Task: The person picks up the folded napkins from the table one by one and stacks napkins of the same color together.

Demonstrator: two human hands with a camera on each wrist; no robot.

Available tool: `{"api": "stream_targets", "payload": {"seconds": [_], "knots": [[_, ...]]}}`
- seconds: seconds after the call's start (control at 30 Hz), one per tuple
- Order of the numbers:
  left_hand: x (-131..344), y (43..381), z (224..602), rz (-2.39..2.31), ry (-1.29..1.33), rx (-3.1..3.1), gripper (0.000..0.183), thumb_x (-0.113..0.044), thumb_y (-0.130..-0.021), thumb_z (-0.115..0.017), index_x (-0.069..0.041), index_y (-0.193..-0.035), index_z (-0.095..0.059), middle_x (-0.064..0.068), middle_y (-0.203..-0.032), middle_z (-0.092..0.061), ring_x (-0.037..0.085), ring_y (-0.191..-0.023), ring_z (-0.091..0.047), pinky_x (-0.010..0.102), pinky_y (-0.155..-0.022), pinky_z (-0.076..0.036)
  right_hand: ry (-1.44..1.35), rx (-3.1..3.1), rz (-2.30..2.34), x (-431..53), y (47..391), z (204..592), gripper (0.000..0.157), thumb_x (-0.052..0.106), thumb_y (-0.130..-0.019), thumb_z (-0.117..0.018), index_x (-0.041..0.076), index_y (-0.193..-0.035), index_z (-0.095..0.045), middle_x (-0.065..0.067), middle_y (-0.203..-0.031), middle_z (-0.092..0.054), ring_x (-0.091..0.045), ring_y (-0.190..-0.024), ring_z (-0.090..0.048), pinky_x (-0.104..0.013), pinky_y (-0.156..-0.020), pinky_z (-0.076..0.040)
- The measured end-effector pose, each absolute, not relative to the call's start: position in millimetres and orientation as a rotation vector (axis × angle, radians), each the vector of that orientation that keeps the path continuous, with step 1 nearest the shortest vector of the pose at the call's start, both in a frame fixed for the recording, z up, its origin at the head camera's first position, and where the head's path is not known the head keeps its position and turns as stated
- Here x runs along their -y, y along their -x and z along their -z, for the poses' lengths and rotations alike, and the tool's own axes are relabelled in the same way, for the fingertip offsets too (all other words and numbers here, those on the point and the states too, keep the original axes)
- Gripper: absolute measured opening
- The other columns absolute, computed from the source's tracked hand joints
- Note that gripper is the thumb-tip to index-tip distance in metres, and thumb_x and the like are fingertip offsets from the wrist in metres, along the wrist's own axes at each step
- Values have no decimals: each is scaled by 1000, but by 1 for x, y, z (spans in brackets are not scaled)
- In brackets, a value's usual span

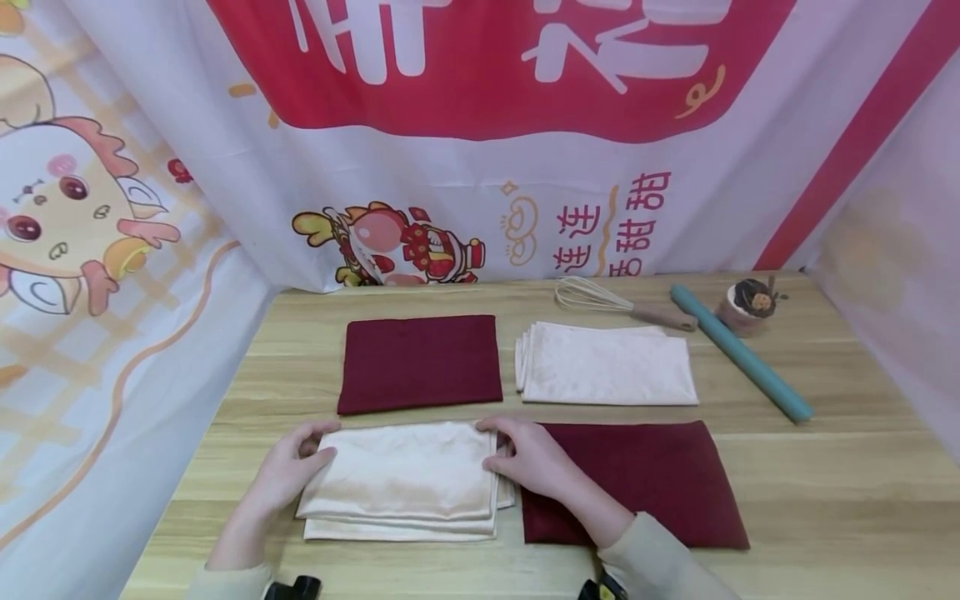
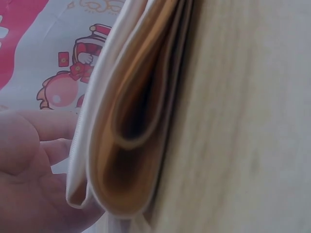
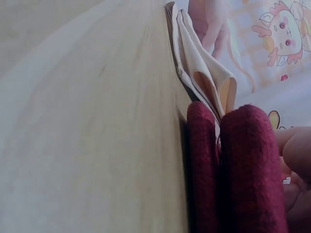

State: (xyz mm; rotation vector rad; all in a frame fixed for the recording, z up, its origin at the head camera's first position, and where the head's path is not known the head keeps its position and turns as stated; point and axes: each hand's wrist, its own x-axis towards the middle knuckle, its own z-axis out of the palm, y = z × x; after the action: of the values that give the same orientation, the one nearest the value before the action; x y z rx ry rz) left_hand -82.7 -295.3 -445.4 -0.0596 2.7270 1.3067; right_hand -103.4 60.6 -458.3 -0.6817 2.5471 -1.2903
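Note:
A folded cream satin cloth (image 1: 405,471) lies in layers on the table in front of me. My left hand (image 1: 288,467) holds its left edge, thumb and fingers at the upper left corner. In the left wrist view, the left hand's fingers (image 2: 46,128) reach behind the layered folds of the cream cloth (image 2: 104,145). My right hand (image 1: 528,454) pinches the cloth's upper right edge between thumb and fingers. Below the right forearm is a folded dark red cloth (image 1: 660,475). In the right wrist view, the dark red cloth (image 3: 250,170) partly hides the right hand (image 3: 296,155).
Behind the hands lie another folded dark red cloth (image 1: 420,362) and a white folded cloth (image 1: 607,364). At the back right are a whisk (image 1: 630,304), a teal roll (image 1: 738,350) and a small decorated cup (image 1: 746,304). A printed curtain (image 1: 450,167) hangs along the table's back edge.

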Motion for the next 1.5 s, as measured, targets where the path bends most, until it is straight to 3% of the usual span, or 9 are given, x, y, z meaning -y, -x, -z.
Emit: {"api": "stream_targets", "payload": {"seconds": [0.23, 0.47, 0.8, 0.97, 1.23, 1.5], "knots": [[301, 79, 452, -1342, 93, -2703, 41, -6, -87, -67, 1, -127, -56, 18, -118, -57, 22, -96, -52, 24, -76, -46, 638, -2500, 1391, -57, 103, 461, 35, 10, -83, -73, 10, -117, -67, 0, -89, -63, -8, -68, -54, -24, -61, -46], [305, 77, 457, -1458, 101, -2672, 37, -11, -88, -69, -2, -123, -60, 16, -112, -61, 15, -92, -56, 24, -73, -47, 593, -2509, 1389, -55, 103, 464, 30, 17, -85, -73, 16, -114, -69, 7, -75, -58, -6, -64, -53, -23, -58, -45], [306, 76, 458, -1734, 45, -2469, 38, -12, -90, -67, 3, -123, -57, 12, -122, -54, 14, -100, -63, 29, -78, -52, 547, -2508, 1483, -51, 101, 466, 25, 15, -85, -71, 17, -110, -69, 8, -69, -57, -6, -60, -52, -23, -55, -44], [307, 76, 457, -1754, 84, -2487, 38, -11, -88, -69, 5, -121, -58, 4, -115, -59, 13, -93, -65, 28, -73, -53, 538, -2545, 1563, -48, 97, 467, 25, 10, -83, -71, 16, -107, -71, 7, -79, -58, -11, -72, -52, -24, -63, -44], [309, 76, 455, -1759, 140, -2489, 38, -9, -87, -70, 6, -120, -58, 6, -109, -59, 13, -87, -66, 28, -68, -54, 542, -2743, 1509, -43, 91, 463, 27, 15, -81, -75, 21, -107, -72, 11, -94, -65, -18, -98, -49, -35, -79, -42], [311, 76, 454, -1769, 110, -2492, 38, -9, -87, -69, 6, -120, -58, 3, -108, -59, 13, -81, -65, 28, -65, -53, 719, -2653, 1564, -41, 91, 456, 26, 9, -85, -71, 16, -110, -69, 8, -102, -66, -13, -84, -56, -30, -74, -47]]}}
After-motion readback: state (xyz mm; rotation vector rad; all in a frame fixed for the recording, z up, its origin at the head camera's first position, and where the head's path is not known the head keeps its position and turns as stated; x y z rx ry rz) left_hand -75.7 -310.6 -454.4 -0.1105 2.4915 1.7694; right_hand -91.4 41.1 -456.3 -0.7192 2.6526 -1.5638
